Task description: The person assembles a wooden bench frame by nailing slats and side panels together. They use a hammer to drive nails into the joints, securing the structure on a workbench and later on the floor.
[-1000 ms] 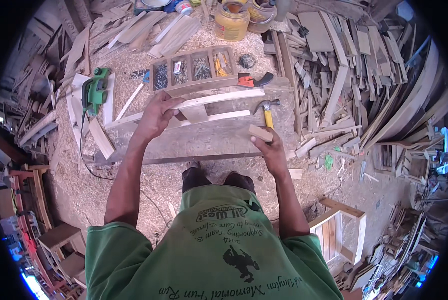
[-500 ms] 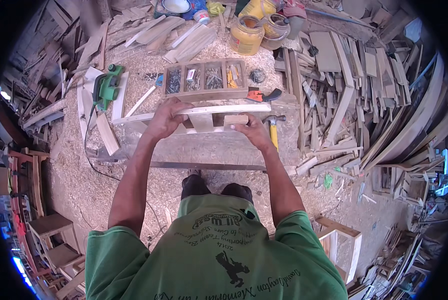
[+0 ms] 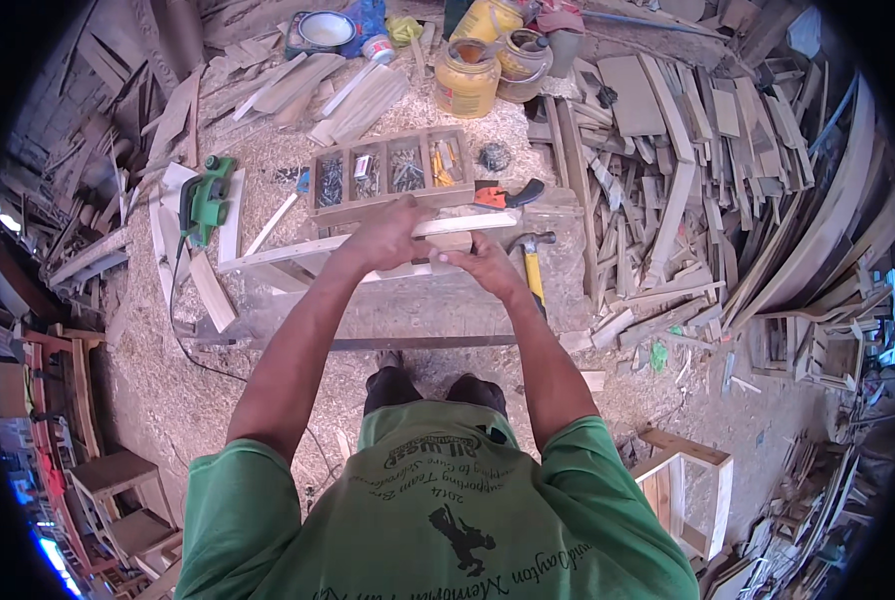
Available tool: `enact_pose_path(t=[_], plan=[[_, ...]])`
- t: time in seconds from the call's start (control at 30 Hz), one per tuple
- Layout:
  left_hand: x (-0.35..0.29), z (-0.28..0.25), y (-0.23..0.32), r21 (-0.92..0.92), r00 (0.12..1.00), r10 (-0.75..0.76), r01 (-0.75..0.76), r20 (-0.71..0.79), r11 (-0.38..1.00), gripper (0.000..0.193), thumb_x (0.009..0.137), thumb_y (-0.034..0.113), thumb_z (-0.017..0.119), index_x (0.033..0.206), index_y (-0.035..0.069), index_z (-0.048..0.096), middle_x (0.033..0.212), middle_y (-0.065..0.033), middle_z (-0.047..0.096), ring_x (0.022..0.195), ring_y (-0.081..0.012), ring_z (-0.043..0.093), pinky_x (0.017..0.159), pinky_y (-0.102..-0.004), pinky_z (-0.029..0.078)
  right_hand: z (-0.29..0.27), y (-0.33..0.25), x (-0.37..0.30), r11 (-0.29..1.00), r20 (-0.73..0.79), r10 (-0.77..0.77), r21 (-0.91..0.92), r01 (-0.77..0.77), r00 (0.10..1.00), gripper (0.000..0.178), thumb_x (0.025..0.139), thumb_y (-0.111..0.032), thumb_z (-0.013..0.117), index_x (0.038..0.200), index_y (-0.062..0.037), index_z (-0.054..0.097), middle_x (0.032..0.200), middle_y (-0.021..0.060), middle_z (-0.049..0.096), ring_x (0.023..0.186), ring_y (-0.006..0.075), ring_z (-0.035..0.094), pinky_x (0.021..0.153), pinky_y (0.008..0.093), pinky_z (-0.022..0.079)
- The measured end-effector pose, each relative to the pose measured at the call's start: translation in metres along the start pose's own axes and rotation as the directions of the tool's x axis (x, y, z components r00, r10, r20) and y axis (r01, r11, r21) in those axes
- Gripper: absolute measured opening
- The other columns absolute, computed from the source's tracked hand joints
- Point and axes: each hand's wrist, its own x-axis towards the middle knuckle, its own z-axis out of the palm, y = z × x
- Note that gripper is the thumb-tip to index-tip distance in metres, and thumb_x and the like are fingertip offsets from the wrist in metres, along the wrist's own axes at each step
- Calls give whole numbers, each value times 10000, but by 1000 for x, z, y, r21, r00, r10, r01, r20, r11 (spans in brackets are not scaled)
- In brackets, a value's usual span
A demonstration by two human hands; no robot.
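A long, narrow wooden frame [image 3: 293,250] lies across the bench in front of me. My left hand [image 3: 393,238] is closed over its far rail near the middle, its fingers reaching toward a short wood block [image 3: 451,241]. From the other side my right hand [image 3: 485,264] pinches that block, which sits against the near side of the far rail. The hands almost meet, and my left hand hides part of the frame. A claw hammer [image 3: 534,272] with a yellow handle lies just right of my right hand.
Beyond the frame stands a divided wooden box [image 3: 388,205] of nails, beside an orange-and-black handled tool [image 3: 508,194]. A green electric planer [image 3: 208,203] with a cord is at left. Yellow jars [image 3: 468,82] stand farther back. Wood offcuts [image 3: 638,95] crowd the right.
My left hand has slid right along the frame toward the block. My right hand has brought the block left and in against the far rail.
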Motion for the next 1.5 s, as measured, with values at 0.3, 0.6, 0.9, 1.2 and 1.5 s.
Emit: enact_pose_path(t=[0.3, 0.6, 0.9, 1.2, 1.5], plan=[[5, 25, -27, -125, 1000, 9, -9, -1, 992, 374, 997, 300, 802, 1285, 77, 716, 1174, -184, 777, 1103, -388, 738, 994, -469, 560, 3, -3, 3, 993, -35, -9, -117, 5, 999, 682, 885, -320, 933, 1432, 4, 687, 1283, 164, 788, 1162, 259, 733, 1045, 390, 552], [-9, 34, -14, 19, 957, 140, -139, -254, 990, 341, 1007, 358, 727, 1254, 124, 756, 1150, -141, 776, 1066, -397, 728, 954, -521, 557, 4, 101, 6, 533, -70, -107, -846, -3, 992, 779, 846, -278, 896, 1542, -105, 593, 1437, 137, 670, 1367, 376, 618, 1174, 582, 469], [-16, 36, -13, 38, 973, 27, -18, -228, 999, 473, 922, 406, 849, 1294, 131, 748, 1214, -149, 787, 1109, -401, 750, 970, -499, 593, 6, 99, 10, 443, -54, -13, -895, -43, 998, 695, 852, -283, 902, 1491, -152, 662, 1520, 86, 607, 1459, 363, 528, 1205, 578, 456], [-15, 40, -14, 30, 966, -15, 24, -259, 999, 419, 964, 446, 791, 1244, 135, 768, 1153, -136, 801, 1053, -395, 762, 917, -506, 601, -9, 119, 29, 560, 28, -5, -828, 25, 1000, 563, 823, -210, 907, 1365, -159, 761, 1412, 122, 707, 1372, 404, 603, 1194, 530, 488], [-13, 39, -7, -23, 944, -2, -6, -330, 1000, 267, 952, 362, 793, 1139, 176, 749, 1004, -129, 779, 926, -388, 757, 813, -527, 583, -6, 109, 18, 577, -7, -184, -810, 103, 983, 629, 782, -163, 920, 1380, -107, 732, 1426, 130, 691, 1392, 376, 602, 1139, 525, 521]])
